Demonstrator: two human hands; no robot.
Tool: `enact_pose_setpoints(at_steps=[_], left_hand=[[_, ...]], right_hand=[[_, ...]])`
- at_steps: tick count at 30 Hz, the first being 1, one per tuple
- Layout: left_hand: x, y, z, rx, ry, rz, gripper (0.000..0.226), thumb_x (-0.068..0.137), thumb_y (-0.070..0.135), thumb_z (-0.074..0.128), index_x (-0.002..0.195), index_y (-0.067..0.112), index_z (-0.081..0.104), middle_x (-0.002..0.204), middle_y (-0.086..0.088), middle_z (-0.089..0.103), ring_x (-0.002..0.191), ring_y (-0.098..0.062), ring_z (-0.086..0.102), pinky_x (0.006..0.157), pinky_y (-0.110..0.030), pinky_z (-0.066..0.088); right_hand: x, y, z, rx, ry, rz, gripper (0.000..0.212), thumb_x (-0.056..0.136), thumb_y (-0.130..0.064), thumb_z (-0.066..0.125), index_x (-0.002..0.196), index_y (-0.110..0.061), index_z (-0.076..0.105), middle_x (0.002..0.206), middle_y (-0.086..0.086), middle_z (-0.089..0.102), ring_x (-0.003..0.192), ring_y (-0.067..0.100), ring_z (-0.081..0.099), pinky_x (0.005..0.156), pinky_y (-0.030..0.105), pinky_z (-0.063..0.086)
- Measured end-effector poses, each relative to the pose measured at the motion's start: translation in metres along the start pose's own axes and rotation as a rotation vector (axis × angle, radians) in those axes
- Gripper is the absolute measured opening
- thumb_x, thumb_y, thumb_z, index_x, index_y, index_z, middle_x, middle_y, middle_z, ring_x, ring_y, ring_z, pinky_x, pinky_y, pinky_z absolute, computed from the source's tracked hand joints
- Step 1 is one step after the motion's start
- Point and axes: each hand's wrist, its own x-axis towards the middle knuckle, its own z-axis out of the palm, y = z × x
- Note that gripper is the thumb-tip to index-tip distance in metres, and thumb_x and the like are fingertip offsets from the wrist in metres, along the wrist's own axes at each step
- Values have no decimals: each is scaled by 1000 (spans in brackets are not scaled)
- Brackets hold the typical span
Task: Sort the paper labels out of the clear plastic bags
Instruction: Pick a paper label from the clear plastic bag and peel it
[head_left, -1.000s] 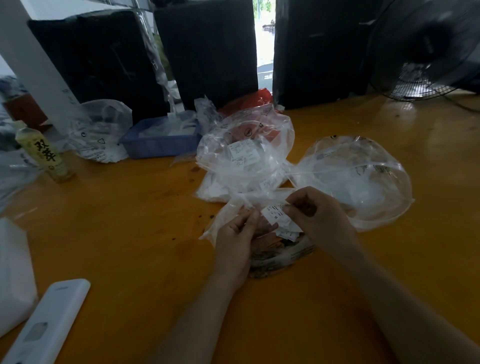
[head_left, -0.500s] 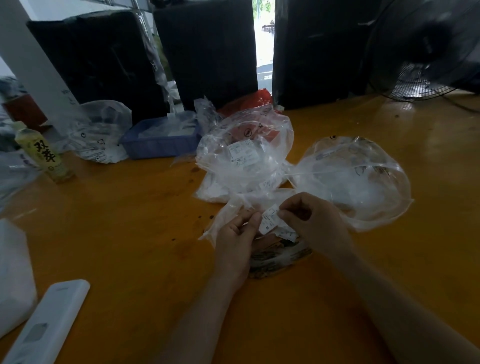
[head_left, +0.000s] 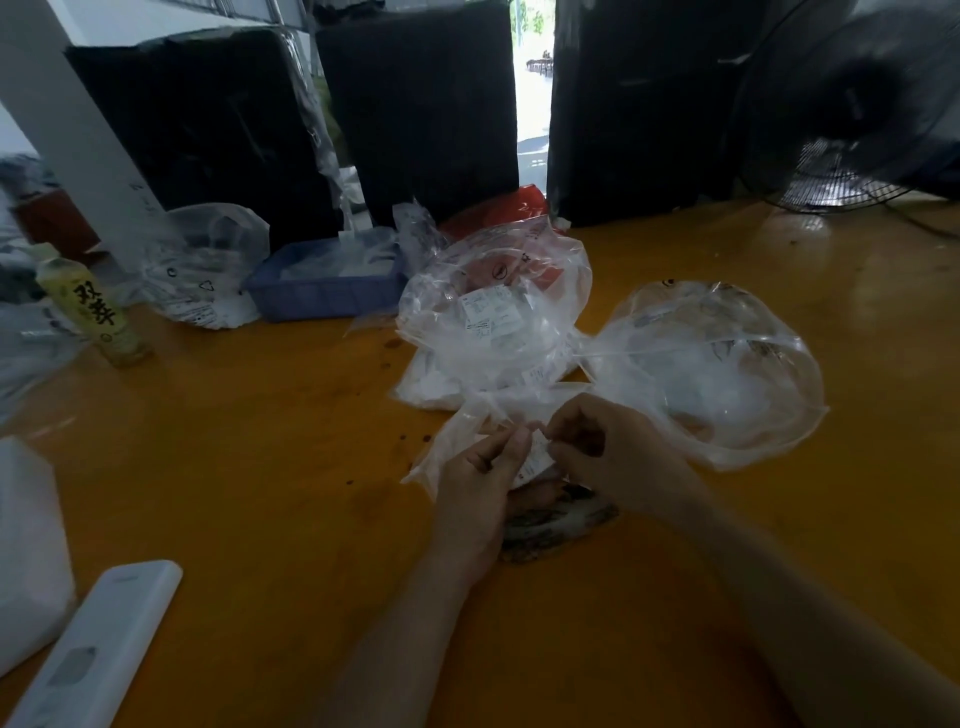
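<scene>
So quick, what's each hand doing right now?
Left hand: fingers pinch the paper label.
Right hand: fingers pinch the same label's other edge.

Your left hand (head_left: 480, 486) and right hand (head_left: 605, 457) both pinch a small paper label (head_left: 537, 457) over a flat clear bag (head_left: 467, 431) on the orange table (head_left: 260, 467). Two puffed-up clear bags (head_left: 498, 317) sit just behind, with a blue tray (head_left: 322, 291), a drink bottle (head_left: 93, 306) and a fan (head_left: 852, 104) further back.
</scene>
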Motion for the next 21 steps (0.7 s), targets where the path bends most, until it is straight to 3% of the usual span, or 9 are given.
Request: enact_pose_setpoints(at_steps=[2, 4, 9, 11, 13, 14, 16, 19, 21], left_hand=[[1, 1, 0, -70, -8, -42, 33, 98, 46, 64, 123, 27, 75, 125, -3, 77, 109, -33, 76, 81, -42, 66], [1, 5, 0, -143, -5, -83, 40, 103, 49, 54, 131, 23, 63, 120, -7, 79, 102, -34, 78, 73, -39, 67], [4, 8, 2, -207, 12, -156, 53, 108, 47, 42, 130, 4, 65, 119, -13, 78, 89, -30, 80, 64, -35, 67], [4, 7, 2, -203, 12, -167, 54, 109, 47, 42, 130, 3, 65, 119, -13, 79, 88, -29, 80, 62, -34, 66], [5, 7, 1, -200, 5, -166, 54, 109, 47, 42, 130, 4, 65, 119, -13, 78, 89, -29, 80, 62, -33, 66], [5, 6, 0, -197, 2, -163, 53, 109, 47, 42, 129, 4, 65, 119, -13, 78, 90, -29, 80, 62, -33, 66], [7, 6, -1, -189, -1, -154, 52, 110, 47, 41, 128, 4, 66, 120, -13, 78, 90, -29, 80, 62, -33, 66], [9, 4, -3, -170, -5, -141, 52, 111, 46, 40, 127, 4, 66, 121, -14, 78, 93, -30, 79, 66, -35, 67], [9, 1, -5, -147, -6, -128, 52, 111, 46, 41, 128, 4, 66, 122, -13, 77, 97, -31, 79, 71, -37, 67]], right_hand=[[8, -7, -5, 77, 30, 20, 15, 96, -20, 70, 96, -34, 62, 83, -9, 71, 75, 5, 69, 68, 26, 56], [23, -18, -11, 191, 100, 65, 12, 96, -19, 69, 97, -29, 63, 82, -5, 75, 69, 12, 71, 67, 31, 60], [81, -47, -22, 618, 374, 293, 5, 96, -5, 67, 99, -5, 64, 96, 19, 75, 69, 20, 74, 67, 31, 62], [96, -54, -23, 752, 337, 318, 15, 98, -13, 67, 109, -2, 64, 111, 20, 71, 80, 22, 77, 73, 31, 63], [97, -58, -20, 829, 194, 316, 40, 100, -24, 67, 132, -3, 57, 126, 15, 62, 90, 24, 77, 84, 36, 63], [92, -58, -17, 824, 130, 307, 49, 100, -27, 67, 140, -3, 53, 130, 13, 59, 93, 25, 77, 88, 39, 62], [76, -55, -12, 761, 70, 284, 46, 100, -27, 66, 138, -2, 56, 130, 11, 63, 94, 24, 77, 89, 40, 62], [48, -40, -15, 576, 91, 247, 20, 102, -27, 62, 110, -12, 72, 102, 2, 78, 80, 19, 76, 75, 31, 61], [30, -27, -24, 250, 114, 249, 21, 103, -30, 58, 95, -20, 74, 82, -3, 77, 64, 15, 70, 61, 28, 56]])
